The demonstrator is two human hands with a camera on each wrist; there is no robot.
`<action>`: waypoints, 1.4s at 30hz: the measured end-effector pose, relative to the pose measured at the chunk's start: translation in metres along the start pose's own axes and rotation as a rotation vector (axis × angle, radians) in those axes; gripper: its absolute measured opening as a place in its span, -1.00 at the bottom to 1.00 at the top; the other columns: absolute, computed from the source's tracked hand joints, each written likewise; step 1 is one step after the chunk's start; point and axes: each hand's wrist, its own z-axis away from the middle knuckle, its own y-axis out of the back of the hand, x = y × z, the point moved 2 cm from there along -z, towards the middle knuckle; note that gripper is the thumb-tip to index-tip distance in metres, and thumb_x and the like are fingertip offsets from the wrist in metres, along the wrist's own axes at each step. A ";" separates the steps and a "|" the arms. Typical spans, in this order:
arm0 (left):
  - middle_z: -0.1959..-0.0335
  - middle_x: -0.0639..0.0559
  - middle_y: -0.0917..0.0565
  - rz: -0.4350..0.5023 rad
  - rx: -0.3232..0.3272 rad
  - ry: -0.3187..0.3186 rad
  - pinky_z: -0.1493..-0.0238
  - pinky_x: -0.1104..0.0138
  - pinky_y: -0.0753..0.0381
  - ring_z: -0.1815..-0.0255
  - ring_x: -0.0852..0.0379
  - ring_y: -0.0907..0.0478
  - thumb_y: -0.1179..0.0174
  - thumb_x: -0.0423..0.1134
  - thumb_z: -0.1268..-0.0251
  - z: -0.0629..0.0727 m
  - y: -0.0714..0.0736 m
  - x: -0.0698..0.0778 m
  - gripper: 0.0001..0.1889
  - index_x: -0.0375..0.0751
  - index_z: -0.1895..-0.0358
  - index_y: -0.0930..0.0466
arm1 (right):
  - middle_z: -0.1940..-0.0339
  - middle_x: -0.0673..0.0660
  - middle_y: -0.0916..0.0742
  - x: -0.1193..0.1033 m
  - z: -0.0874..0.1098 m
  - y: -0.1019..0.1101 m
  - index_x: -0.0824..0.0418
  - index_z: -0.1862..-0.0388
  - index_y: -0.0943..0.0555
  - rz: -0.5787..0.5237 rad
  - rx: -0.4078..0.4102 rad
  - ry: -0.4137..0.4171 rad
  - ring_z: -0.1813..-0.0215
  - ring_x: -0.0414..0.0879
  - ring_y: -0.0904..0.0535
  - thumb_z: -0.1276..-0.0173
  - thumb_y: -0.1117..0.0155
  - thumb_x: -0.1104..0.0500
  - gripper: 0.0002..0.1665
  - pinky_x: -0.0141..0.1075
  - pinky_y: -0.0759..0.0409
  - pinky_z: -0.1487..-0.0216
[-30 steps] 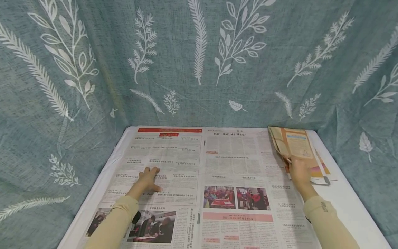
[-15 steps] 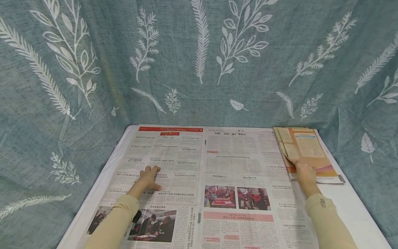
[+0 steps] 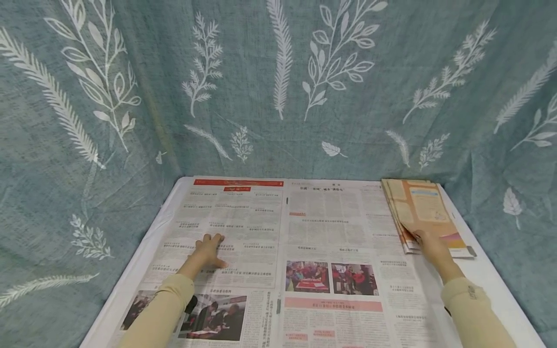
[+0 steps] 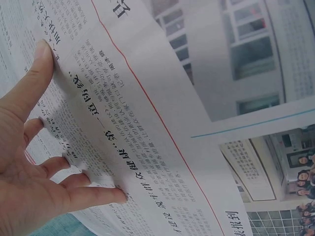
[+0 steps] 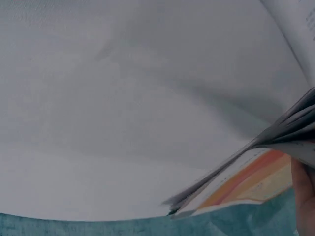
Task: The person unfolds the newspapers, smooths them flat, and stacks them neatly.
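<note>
An orange-and-tan printed booklet [image 3: 424,208] lies at the far right corner of the table, partly over the newspaper. My right hand [image 3: 435,250] pinches its near left part, where the layers stand slightly apart. In the right wrist view, the booklet's [image 5: 248,179] loose page edges fan out, and part of my right hand [image 5: 304,201] shows at the lower right edge. My left hand [image 3: 208,250] rests on the left page of the spread newspaper [image 3: 256,241] with fingers spread. The left wrist view shows that hand [image 4: 34,172] on the newspaper [image 4: 147,162], holding nothing.
A white table surface [image 3: 483,290] borders the newspaper on the right. Blue-green curtains [image 3: 261,145] with white leaf prints hang behind the table and along both sides.
The booklet's pages, skewed and apart a second ago, now lie closer together. My right hand has shifted slightly rightward and nearer with its forearm turned out. The left hand stays in place.
</note>
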 end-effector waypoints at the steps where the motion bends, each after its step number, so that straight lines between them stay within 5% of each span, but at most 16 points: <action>1: -0.25 -0.51 -0.17 -0.001 0.001 0.002 -0.04 -0.52 -0.14 -0.17 -0.48 -0.20 -0.51 -0.17 0.20 0.001 0.000 -0.001 -0.07 -0.32 -0.32 -0.20 | 0.29 0.50 -0.65 -0.005 0.000 0.000 0.50 0.23 -0.54 -0.003 0.039 -0.005 0.23 0.43 -0.58 -0.28 -0.02 0.47 -0.84 0.19 -0.52 0.22; 6: -0.25 -0.51 -0.17 -0.008 0.007 0.007 -0.04 -0.52 -0.15 -0.16 -0.48 -0.20 -0.50 -0.18 0.18 0.004 -0.001 -0.003 -0.07 -0.33 -0.32 -0.20 | 0.37 0.49 -0.66 -0.037 -0.008 -0.006 0.49 0.20 -0.55 -0.007 0.262 0.034 0.35 0.39 -0.60 -0.31 -0.07 0.43 -0.85 0.14 -0.56 0.31; 10: -0.26 -0.51 -0.17 -0.008 0.009 0.001 -0.06 -0.52 -0.12 -0.19 -0.48 -0.19 -0.49 -0.17 0.16 0.005 0.000 0.000 -0.07 -0.33 -0.33 -0.19 | 0.30 0.49 -0.68 -0.062 -0.016 -0.012 0.49 0.12 -0.56 -0.029 0.354 0.073 0.32 0.37 -0.62 -0.26 -0.11 0.46 -0.78 0.09 -0.60 0.33; 17: -0.32 -0.55 -0.12 0.005 0.015 -0.021 -0.05 -0.55 -0.06 -0.26 -0.55 -0.13 -0.48 -0.19 0.13 0.006 -0.001 0.003 -0.08 -0.36 -0.34 -0.19 | 0.18 0.45 -0.69 -0.104 -0.030 -0.021 0.49 0.02 -0.56 -0.056 0.346 0.189 0.30 0.31 -0.66 -0.20 -0.11 0.50 -0.66 -0.02 -0.64 0.39; 24: -0.35 -0.56 -0.07 0.012 0.003 -0.014 -0.08 -0.55 -0.04 -0.28 -0.56 -0.09 -0.48 -0.17 0.13 0.005 -0.001 0.002 -0.07 -0.35 -0.35 -0.17 | 0.33 0.39 -0.72 -0.131 -0.037 -0.025 0.47 0.04 -0.58 -0.006 0.391 0.251 0.51 0.18 -0.62 -0.09 -0.16 0.54 -0.61 -0.08 -0.60 0.50; 31: -0.36 -0.57 -0.02 0.016 -0.005 -0.004 -0.08 -0.55 -0.02 -0.31 -0.58 -0.03 -0.48 -0.17 0.13 0.004 0.000 0.002 -0.06 -0.35 -0.36 -0.16 | 0.07 0.35 -0.71 -0.168 -0.038 -0.033 0.43 -0.03 -0.58 -0.047 0.327 0.366 0.16 0.20 -0.69 -0.06 -0.24 0.54 -0.53 -0.13 -0.68 0.26; 38: -0.36 -0.55 -0.05 0.020 -0.002 -0.001 -0.08 -0.55 -0.03 -0.30 -0.55 -0.07 -0.47 -0.18 0.12 0.005 -0.001 0.003 -0.07 -0.35 -0.36 -0.17 | 0.12 0.28 -0.73 -0.202 -0.039 -0.043 0.38 0.02 -0.61 -0.044 0.260 0.394 0.12 0.13 -0.69 -0.13 -0.27 0.47 -0.62 -0.16 -0.67 0.16; 42: -0.35 -0.54 -0.07 0.017 -0.002 0.008 -0.08 -0.54 -0.05 -0.30 -0.54 -0.08 -0.47 -0.19 0.12 0.005 -0.001 0.002 -0.08 -0.34 -0.36 -0.17 | 0.21 0.27 -0.75 -0.221 -0.039 -0.053 0.35 -0.01 -0.60 -0.028 0.212 0.426 0.24 0.10 -0.70 -0.11 -0.33 0.43 -0.58 -0.18 -0.67 0.30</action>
